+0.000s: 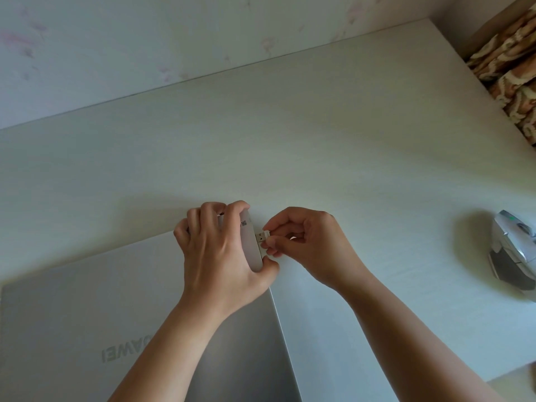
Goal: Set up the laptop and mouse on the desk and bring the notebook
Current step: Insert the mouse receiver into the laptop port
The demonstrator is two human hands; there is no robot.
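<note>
Closest to the camera is the closed silver laptop (pixel 87 314), lying flat on the pale desk (pixel 319 140) with its lid logo upside down from the wearer's side. The left hand (pixel 217 250) is curled around the laptop's far right corner, tipping that edge up a bit, so the side ports face right. The right hand (pixel 304 242) pinches a small USB plug (pixel 262 235), probably the mouse receiver, metal tip pointing left and just touching or nearly touching the raised laptop edge; can't tell if it's lined up with a port. So the push has to go straight left along the plug's axis. The mouse (pixel 513 253) sits well apart near the desk's right edge, with lots of open desk between. No notebook in view yet.
</note>
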